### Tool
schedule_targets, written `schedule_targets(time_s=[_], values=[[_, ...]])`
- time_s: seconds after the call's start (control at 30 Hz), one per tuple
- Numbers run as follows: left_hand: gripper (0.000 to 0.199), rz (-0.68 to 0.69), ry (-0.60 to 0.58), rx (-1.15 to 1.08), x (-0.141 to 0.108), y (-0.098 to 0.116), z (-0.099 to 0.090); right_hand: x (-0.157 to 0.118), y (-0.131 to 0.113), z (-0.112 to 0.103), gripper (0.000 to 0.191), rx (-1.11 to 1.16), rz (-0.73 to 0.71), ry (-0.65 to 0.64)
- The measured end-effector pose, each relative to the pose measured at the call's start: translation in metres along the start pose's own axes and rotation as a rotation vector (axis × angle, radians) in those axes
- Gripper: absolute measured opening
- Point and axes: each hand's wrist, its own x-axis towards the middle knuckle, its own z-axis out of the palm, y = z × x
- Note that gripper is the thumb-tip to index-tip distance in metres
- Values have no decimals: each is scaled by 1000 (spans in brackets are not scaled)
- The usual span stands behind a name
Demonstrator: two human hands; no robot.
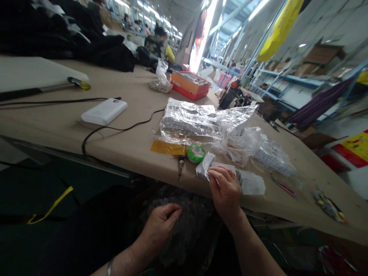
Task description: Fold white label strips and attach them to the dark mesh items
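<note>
My right hand (225, 188) reaches over the table's front edge, its fingers closed on one of the white slips (204, 166) in a fanned stack. A second fanned pile of white slips (252, 183) lies just right of that hand. Lower down, in front of the edge, my left hand (163, 223) has thumb and forefinger pressed together; anything between them is too small to make out. Below it is a heap of pale, see-through pieces (186, 226), dim and blurred. A green tape roll (196, 153) and a thin pointed tool with a dark handle (181, 163) lie left of the slips.
Clear plastic packages (189, 117) stretch across the table (138, 147) behind the slips. A white box-like device (104, 111) and black cord lie left. Tweezers (283, 186) and pliers (329, 206) lie right. An orange box (189, 86) stands behind; a person (155, 44) sits farther back.
</note>
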Motion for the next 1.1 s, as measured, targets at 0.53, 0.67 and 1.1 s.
schedule_targets(time_s=[0.53,0.67,1.1], values=[[24,-484,-635,-656,-5,37,29,-45,-17,-41,13,714,400,-594],[27,-488,-476,-572,-3,32,33,-44,-4,-36,18,439,251,-437],[19,-525,-214,-620,-2,39,40,-59,49,-14,15,-308,74,-96]])
